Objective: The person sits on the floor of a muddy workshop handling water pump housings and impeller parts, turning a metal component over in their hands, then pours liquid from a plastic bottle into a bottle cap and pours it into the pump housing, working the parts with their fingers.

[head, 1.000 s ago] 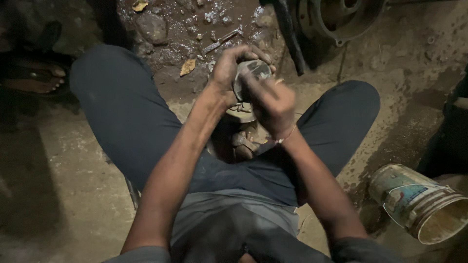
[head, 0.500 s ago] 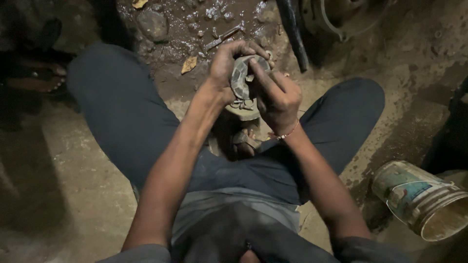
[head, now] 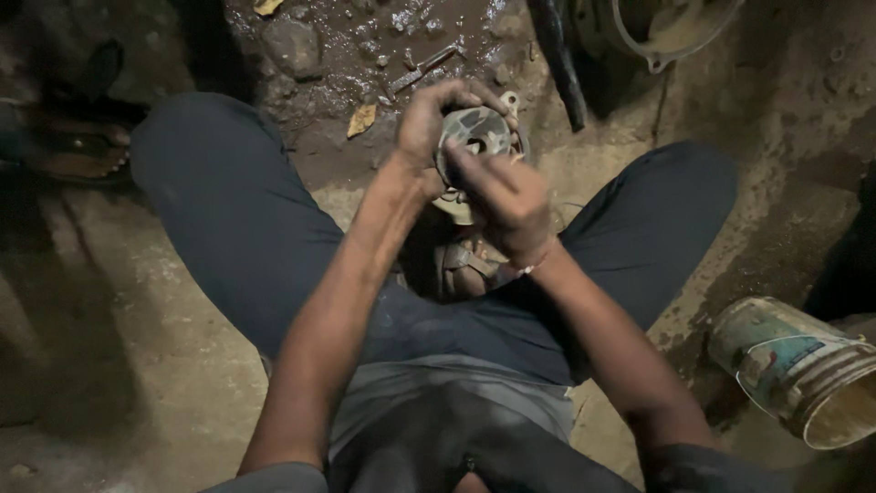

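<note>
- Lying beyond the grip: wet stones (head: 292,46), a dry leaf (head: 362,120); a tipped bucket (head: 798,370) sits well right.
- Left hand (head: 433,128) clasps the round metal part (head: 479,137) from behind.
- Right hand (head: 506,201) presses fingers on its face, wrist bent.

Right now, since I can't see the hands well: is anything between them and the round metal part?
Nothing visible. The left hand grips the round metal part directly, and the right hand has fingers resting on its face.
</note>
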{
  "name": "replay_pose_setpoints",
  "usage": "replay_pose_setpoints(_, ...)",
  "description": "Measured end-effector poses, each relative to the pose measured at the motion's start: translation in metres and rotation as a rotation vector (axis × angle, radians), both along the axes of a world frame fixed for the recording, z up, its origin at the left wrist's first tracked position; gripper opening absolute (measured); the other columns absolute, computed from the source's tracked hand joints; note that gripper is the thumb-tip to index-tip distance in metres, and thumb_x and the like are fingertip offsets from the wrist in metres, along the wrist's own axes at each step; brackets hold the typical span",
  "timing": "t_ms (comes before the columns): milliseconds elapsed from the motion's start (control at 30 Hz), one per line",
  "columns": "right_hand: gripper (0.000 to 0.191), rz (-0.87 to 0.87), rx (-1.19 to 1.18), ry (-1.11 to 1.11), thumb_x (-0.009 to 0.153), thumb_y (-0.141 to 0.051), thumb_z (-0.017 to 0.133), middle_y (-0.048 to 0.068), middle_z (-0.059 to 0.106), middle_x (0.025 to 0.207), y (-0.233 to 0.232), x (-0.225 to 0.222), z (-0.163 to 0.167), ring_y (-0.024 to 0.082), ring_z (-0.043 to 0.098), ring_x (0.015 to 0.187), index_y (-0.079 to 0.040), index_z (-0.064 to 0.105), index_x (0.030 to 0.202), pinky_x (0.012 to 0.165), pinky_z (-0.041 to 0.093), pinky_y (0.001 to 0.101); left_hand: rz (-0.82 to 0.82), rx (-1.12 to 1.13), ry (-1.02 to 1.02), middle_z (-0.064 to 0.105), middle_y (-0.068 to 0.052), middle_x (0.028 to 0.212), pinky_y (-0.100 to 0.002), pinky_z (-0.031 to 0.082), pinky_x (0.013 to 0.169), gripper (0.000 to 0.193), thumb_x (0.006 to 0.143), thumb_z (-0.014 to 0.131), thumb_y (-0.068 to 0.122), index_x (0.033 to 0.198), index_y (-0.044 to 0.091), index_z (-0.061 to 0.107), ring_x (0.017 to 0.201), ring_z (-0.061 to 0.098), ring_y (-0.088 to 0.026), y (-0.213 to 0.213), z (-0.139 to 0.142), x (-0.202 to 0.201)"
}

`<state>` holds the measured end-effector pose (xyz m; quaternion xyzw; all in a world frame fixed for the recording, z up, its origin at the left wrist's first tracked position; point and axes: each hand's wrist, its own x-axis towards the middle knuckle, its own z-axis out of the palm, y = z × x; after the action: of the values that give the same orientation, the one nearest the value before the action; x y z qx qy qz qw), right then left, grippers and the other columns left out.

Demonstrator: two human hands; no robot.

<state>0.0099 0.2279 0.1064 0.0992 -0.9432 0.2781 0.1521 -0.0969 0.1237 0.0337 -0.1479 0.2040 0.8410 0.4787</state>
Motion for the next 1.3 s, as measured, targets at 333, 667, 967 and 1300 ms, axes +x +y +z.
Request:
replay_pose_setpoints(333, 0.056, -0.103, -0.066, -0.025, 0.086, 0.004, 0.071, 0.01, 0.062, 0.089, -0.007, 0.008, -0.002, 0.027, 0.064, 0.076, -0.008, 0.067, 0.14, 0.07, 0.051, 0.0408, -0.003, 0.038, 0.088, 0.073, -0.023, 0.086, -0.041, 0.063, 0.077, 0.029, 0.086, 0.048, 0.014, 0.089, -0.004, 0.069, 0.079, 0.072, -0.03, -0.004, 0.001, 0.004)
replay_pose_setpoints(667, 0.057, -0.017, -0.102, 0.042, 0.084, 0.002, 0.069, 0.013, 0.064, 0.096, -0.002, 0.017, -0.005, 0.032, 0.066, 0.085, -0.007, 0.063, 0.14, 0.077, 0.054, 0.0435, -0.019, -0.046, 0.059, 0.072, -0.02, 0.087, -0.042, 0.062, 0.079, 0.027, 0.083, 0.049, 0.013, 0.088, -0.005, 0.068, 0.08, 0.071, -0.03, 0.002, 0.003, 0.011)
replay_pose_setpoints(967, 0.059, -0.078, -0.09, 0.029, 0.082, 0.003, 0.07, 0.01, 0.06, 0.087, 0.004, 0.02, -0.007, 0.028, 0.062, 0.077, -0.011, 0.066, 0.139, 0.072, 0.052, 0.0417, -0.004, -0.114, 0.225, 0.072, -0.021, 0.089, -0.043, 0.064, 0.083, 0.027, 0.083, 0.048, 0.011, 0.089, -0.005, 0.069, 0.082, 0.071, -0.029, 0.001, 0.01, 0.015)
replay_pose_setpoints(1300, 0.061, -0.028, -0.073, 0.078, 0.081, 0.004, 0.067, 0.01, 0.062, 0.089, 0.009, 0.022, -0.003, 0.03, 0.062, 0.077, -0.01, 0.064, 0.14, 0.072, 0.052, 0.0426, -0.018, -0.053, 0.174, 0.071, -0.02, 0.088, -0.041, 0.062, 0.08, 0.028, 0.087, 0.047, 0.012, 0.091, -0.006, 0.068, 0.081, 0.071, -0.029, 0.007, 0.013, 0.015)
